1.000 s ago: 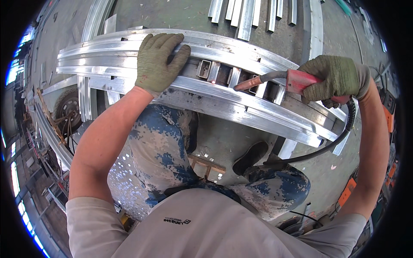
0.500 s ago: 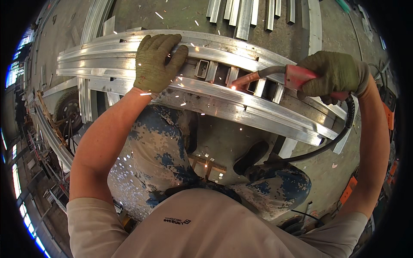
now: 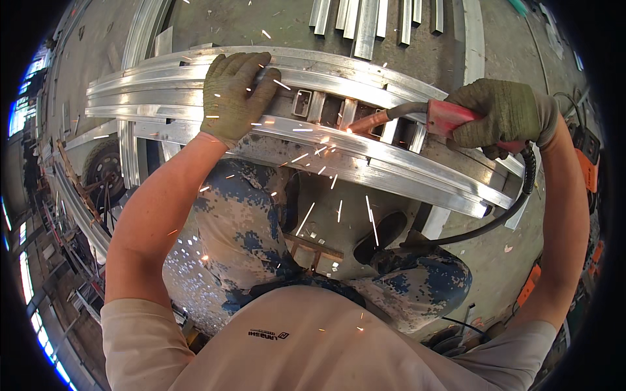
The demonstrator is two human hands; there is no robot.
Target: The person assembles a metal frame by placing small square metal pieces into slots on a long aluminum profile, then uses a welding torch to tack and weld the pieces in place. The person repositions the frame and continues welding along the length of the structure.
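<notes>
I have the right hand (image 3: pixel 499 114) closed firmly around the red handle of the torch (image 3: pixel 450 118), over the right end of the work. The torch's copper nozzle (image 3: pixel 368 122) points left and slightly near, its tip at the far edge of the near rail (image 3: pixel 391 155), beside one of the crosspieces (image 3: pixel 347 112). A glow sits at that tip, and sparks (image 3: pixel 372 221) streak out, mostly left and near. From the handle, the black hose (image 3: pixel 456 240) loops down and runs left.

The left hand (image 3: pixel 236 98) lies on the work, left of the nozzle; its fingers are laid across the far rail (image 3: pixel 339 80), with the thumb apart from them, and I cannot tell how hard it presses. Both hands wear green gloves.

The two rails run left to right across my view, with the crosspieces set between them. Beyond, several metal bars (image 3: pixel 368 29) lie on the floor (image 3: pixel 280 23). A wheel (image 3: pixel 104 169) stands at the left, and a dark shoe (image 3: pixel 380 238) shows on the near side.
</notes>
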